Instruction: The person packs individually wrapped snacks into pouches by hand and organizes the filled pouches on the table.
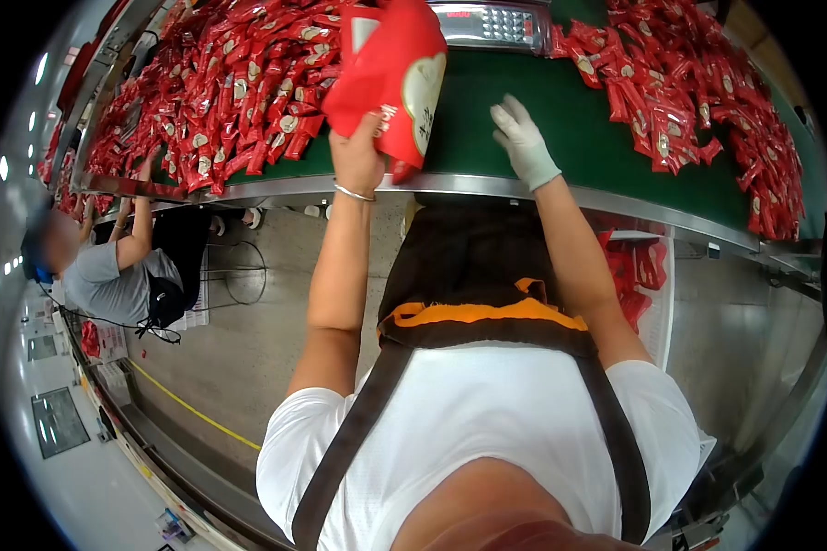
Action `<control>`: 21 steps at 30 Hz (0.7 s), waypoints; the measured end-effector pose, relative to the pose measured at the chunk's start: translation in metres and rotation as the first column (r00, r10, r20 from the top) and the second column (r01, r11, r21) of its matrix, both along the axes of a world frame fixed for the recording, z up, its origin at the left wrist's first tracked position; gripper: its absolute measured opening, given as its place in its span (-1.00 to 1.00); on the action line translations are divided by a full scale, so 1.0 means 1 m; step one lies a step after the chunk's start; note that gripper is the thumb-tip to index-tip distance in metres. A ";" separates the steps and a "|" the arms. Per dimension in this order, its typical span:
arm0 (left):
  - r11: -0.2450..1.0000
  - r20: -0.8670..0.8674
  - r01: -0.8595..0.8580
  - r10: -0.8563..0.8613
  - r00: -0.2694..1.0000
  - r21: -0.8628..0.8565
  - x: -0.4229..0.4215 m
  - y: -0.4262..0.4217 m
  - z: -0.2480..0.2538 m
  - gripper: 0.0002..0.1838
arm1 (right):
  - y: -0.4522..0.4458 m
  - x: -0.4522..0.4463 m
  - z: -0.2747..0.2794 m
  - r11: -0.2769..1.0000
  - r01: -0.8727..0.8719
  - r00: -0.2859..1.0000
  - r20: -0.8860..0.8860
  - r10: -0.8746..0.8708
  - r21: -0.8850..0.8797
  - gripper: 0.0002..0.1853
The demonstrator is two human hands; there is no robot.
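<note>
My left hand (358, 158) is bare, with a bracelet at the wrist, and grips a large red printed bag (377, 78) by its lower edge. The bag is raised over the near part of the green surface (473, 101), and a pale label area shows on its right side. To the right of the bag, my right hand (524, 145) wears a white glove. Its fingers are stretched out, holding nothing, above the green surface. A digital scale (492, 26) with a keypad stands just beyond the two hands.
Heaps of small red packets lie on the left (220, 92) and the right (671, 101). A metal rim (487, 186) edges the surface. Below at right, a white bin (654, 321) holds red bags. Another person (124, 275) works at the far left.
</note>
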State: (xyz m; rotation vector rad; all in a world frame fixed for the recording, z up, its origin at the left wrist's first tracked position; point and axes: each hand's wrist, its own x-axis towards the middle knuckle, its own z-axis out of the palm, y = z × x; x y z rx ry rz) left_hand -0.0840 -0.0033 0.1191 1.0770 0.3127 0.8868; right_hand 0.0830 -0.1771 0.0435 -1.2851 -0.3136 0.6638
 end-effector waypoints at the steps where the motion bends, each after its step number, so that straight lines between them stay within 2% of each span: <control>1: 0.994 0.128 0.034 -0.021 0.992 -0.104 -0.001 0.001 0.014 -0.75 | 0.007 -0.003 -0.006 1.000 -0.002 1.000 0.006 0.002 0.007 -0.19; 2: 0.993 0.190 0.025 -0.003 0.982 -0.115 -0.002 0.007 0.014 -0.75 | 0.013 -0.007 -0.013 0.947 -0.147 0.985 -0.041 0.165 0.287 -0.19; 3: 0.993 0.196 0.025 -0.002 0.981 -0.115 -0.001 0.009 0.016 -0.75 | 0.016 -0.014 -0.010 0.799 -0.258 0.943 -0.040 0.331 0.543 -0.19; 4: 0.978 0.230 0.049 0.000 0.973 -0.204 -0.003 0.009 0.016 -0.75 | 0.009 -0.023 0.003 0.867 -0.204 0.947 -0.134 0.293 0.455 -0.19; 5: 0.954 0.261 0.074 0.005 0.965 -0.292 -0.005 0.008 0.015 -0.74 | 0.010 -0.019 0.000 0.869 -0.206 0.946 -0.134 0.294 0.451 -0.19; 7: 0.963 0.262 0.089 -0.020 0.965 -0.254 -0.013 -0.001 0.014 -0.69 | 0.015 -0.001 -0.010 0.720 -0.110 0.859 -0.299 0.416 0.685 -0.24; 8: 0.972 0.259 0.104 -0.047 0.965 -0.212 -0.018 -0.005 0.014 -0.64 | 0.010 0.014 -0.012 0.698 -0.154 0.849 -0.268 0.456 0.700 -0.28; 11: 0.980 0.252 0.124 -0.082 0.964 -0.157 -0.027 0.009 -0.010 -0.57 | -0.003 0.034 0.022 0.842 -0.158 0.963 -0.106 0.246 0.515 -0.42; 13: 0.940 0.151 0.287 -0.261 0.953 -0.185 -0.036 0.037 -0.051 -0.46 | -0.010 0.040 0.037 0.876 -0.092 0.989 -0.058 0.135 0.474 -0.52; 14: 0.941 0.158 0.283 -0.256 0.954 -0.185 -0.041 0.041 -0.059 -0.46 | -0.014 0.035 0.055 0.874 -0.072 0.997 0.007 0.078 0.481 -0.56; 15: 0.942 0.095 0.303 -0.292 0.952 -0.143 -0.045 0.042 -0.065 -0.50 | -0.018 0.031 0.059 0.875 -0.077 0.997 0.013 0.081 0.478 -0.56; 16: 0.939 0.031 0.329 -0.328 0.944 -0.097 -0.046 0.047 -0.070 -0.53 | -0.022 0.030 0.063 0.935 -0.043 0.981 0.192 -0.027 0.351 -0.58; 17: 0.939 0.039 0.332 -0.329 0.943 -0.095 -0.048 0.057 -0.074 -0.53 | -0.024 0.030 0.066 0.973 0.022 0.920 0.375 -0.109 0.228 -0.61; 19: 0.927 -0.028 0.374 -0.375 0.927 -0.019 -0.053 0.066 -0.070 -0.59 | -0.029 0.029 0.064 0.985 0.021 0.913 0.398 -0.088 0.169 -0.63; 21: 0.948 -0.312 0.285 -0.229 0.922 0.144 -0.049 0.071 -0.066 -0.61 | -0.029 0.027 0.060 0.998 0.014 0.903 0.427 -0.039 0.060 -0.68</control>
